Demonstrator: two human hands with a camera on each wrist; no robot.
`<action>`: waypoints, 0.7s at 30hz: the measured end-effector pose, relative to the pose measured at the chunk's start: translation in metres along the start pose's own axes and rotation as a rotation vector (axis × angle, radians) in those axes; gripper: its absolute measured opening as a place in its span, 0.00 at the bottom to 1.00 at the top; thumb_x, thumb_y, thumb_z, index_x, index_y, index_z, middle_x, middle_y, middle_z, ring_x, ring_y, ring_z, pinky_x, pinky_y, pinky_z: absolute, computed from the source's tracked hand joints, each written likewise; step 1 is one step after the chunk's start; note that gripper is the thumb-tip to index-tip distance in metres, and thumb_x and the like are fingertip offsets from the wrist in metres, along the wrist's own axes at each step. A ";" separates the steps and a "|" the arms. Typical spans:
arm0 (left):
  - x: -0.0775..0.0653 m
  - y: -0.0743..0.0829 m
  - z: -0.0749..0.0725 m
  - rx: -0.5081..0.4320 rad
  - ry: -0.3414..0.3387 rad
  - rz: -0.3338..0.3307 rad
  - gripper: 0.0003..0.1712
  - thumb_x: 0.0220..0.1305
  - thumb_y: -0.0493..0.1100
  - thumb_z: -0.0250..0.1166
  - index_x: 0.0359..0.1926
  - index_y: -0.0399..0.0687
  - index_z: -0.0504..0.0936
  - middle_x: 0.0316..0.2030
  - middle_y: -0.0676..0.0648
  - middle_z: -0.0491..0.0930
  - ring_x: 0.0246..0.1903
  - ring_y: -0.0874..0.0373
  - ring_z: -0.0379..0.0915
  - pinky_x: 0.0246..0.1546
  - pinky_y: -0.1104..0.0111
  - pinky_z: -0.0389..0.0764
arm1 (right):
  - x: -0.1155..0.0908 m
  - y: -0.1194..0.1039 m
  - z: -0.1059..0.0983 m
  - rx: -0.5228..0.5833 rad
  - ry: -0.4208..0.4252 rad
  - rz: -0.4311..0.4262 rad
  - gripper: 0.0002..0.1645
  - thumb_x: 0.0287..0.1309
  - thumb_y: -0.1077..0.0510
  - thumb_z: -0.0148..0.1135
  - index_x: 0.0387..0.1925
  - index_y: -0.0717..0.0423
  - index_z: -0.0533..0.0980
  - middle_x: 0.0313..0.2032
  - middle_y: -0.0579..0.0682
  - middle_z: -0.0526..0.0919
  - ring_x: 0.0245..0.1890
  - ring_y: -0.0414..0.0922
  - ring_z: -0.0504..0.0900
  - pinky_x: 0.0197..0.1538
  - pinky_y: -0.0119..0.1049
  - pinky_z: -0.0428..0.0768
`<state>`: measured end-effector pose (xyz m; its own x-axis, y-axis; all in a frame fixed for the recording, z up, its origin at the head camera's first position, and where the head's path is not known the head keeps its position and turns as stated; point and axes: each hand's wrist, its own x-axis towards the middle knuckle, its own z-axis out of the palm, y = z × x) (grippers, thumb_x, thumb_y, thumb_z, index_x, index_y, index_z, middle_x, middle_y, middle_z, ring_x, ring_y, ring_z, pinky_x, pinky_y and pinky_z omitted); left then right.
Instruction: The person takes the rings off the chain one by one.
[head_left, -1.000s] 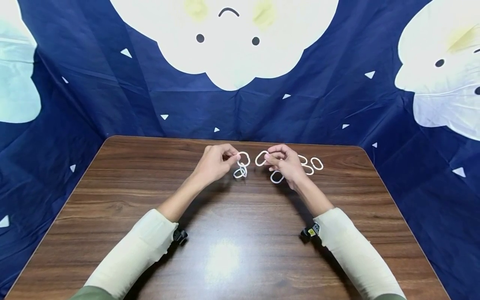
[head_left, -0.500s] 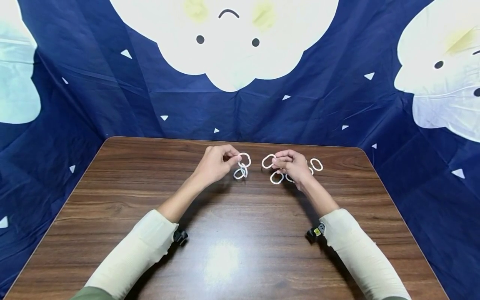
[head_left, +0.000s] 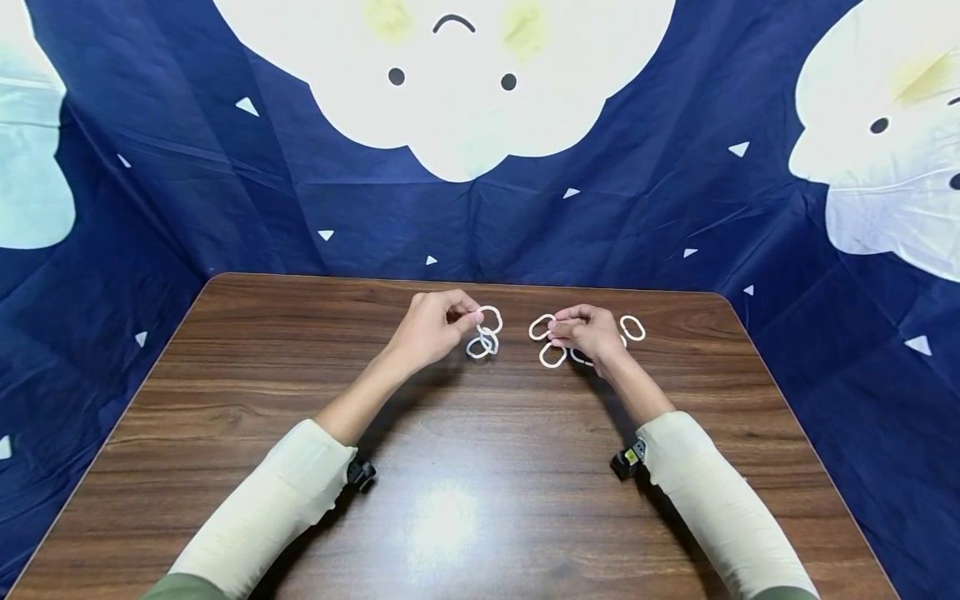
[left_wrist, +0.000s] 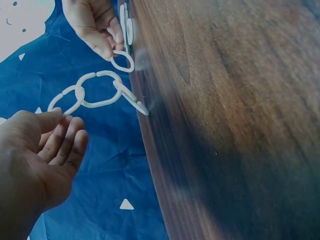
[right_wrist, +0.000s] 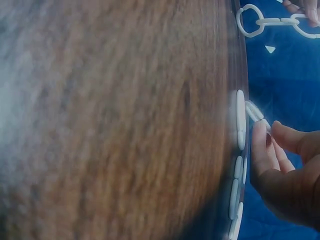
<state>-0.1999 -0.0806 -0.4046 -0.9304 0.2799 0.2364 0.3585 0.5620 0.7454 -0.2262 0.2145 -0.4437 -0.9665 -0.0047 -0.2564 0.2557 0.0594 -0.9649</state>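
Observation:
My left hand (head_left: 441, 325) pinches the end link of a short chain of white plastic links (left_wrist: 100, 104) between thumb and fingertips. Three joined links show in the left wrist view, the lowest one hanging down at the table. To the right, apart from that chain, my right hand (head_left: 588, 332) pinches a single white link (right_wrist: 254, 111) by one side, low over the table. Right beside it lies a loose white link (head_left: 552, 367). Other loose links are partly hidden under my right hand in the head view.
Another loose link (head_left: 642, 329) lies beyond my right hand. Several links line up along the tabletop in the right wrist view. The brown wooden table (head_left: 420, 433) ends at a blue cloth (head_left: 480, 233) with white clouds behind it.
My right hand has moved right and a little nearer to me with its link, away from the chain, and has sunk slightly. The left hand has stayed almost still.

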 end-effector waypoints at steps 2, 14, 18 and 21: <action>0.000 0.000 0.000 0.000 0.001 0.000 0.06 0.79 0.43 0.73 0.46 0.46 0.93 0.37 0.48 0.93 0.37 0.56 0.84 0.42 0.63 0.83 | 0.001 0.000 -0.001 -0.011 0.006 0.007 0.17 0.71 0.75 0.69 0.57 0.76 0.77 0.29 0.44 0.90 0.30 0.34 0.91 0.43 0.27 0.91; 0.002 0.002 0.000 0.012 -0.015 -0.014 0.07 0.79 0.44 0.74 0.47 0.46 0.93 0.40 0.49 0.94 0.40 0.54 0.85 0.46 0.61 0.84 | -0.003 0.003 -0.007 -0.021 -0.018 0.034 0.26 0.70 0.75 0.70 0.66 0.80 0.75 0.34 0.50 0.92 0.34 0.38 0.94 0.46 0.31 0.93; 0.002 0.002 0.000 0.009 -0.016 -0.006 0.07 0.78 0.44 0.74 0.47 0.47 0.93 0.40 0.49 0.94 0.41 0.54 0.85 0.48 0.60 0.84 | -0.006 0.002 -0.006 -0.017 -0.027 0.005 0.26 0.69 0.75 0.70 0.66 0.81 0.75 0.33 0.49 0.93 0.34 0.38 0.94 0.45 0.31 0.93; 0.002 0.002 0.000 0.002 -0.015 0.002 0.06 0.78 0.43 0.74 0.47 0.47 0.93 0.40 0.49 0.94 0.41 0.54 0.85 0.47 0.60 0.84 | -0.008 0.000 -0.003 -0.023 -0.039 -0.022 0.25 0.69 0.76 0.69 0.64 0.81 0.76 0.32 0.47 0.92 0.34 0.38 0.94 0.45 0.32 0.93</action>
<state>-0.2013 -0.0788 -0.4026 -0.9284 0.2929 0.2285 0.3606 0.5628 0.7438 -0.2180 0.2176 -0.4416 -0.9704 -0.0450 -0.2373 0.2332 0.0814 -0.9690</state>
